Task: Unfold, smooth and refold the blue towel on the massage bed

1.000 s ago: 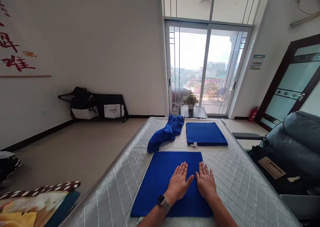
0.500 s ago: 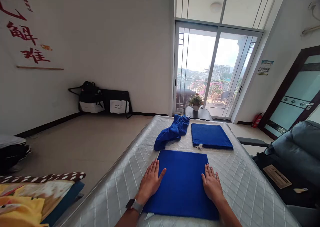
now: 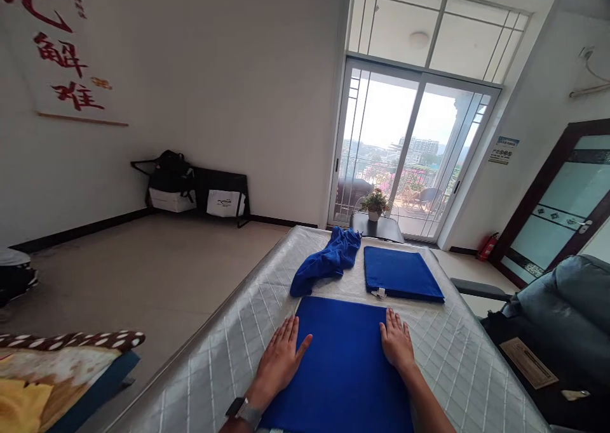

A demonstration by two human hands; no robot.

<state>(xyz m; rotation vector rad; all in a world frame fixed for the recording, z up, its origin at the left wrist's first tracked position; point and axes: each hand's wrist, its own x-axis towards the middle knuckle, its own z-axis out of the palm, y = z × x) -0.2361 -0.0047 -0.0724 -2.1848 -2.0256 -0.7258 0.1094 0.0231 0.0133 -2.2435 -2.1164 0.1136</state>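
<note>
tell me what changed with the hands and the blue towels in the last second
Both hands slid apart from the middle of the flat blue towel: the left hand to its left edge, the right hand to its right edge, palms flat. Nothing was gripped or released. The crumpled blue towel and the folded blue towel beyond it stayed put on the quilted surface.

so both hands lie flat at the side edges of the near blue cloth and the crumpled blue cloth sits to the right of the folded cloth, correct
Not quite: in the head view the crumpled blue cloth sits to the left of the folded cloth. The rest holds: the left hand and right hand lie flat at the side edges of the near blue cloth.
</note>
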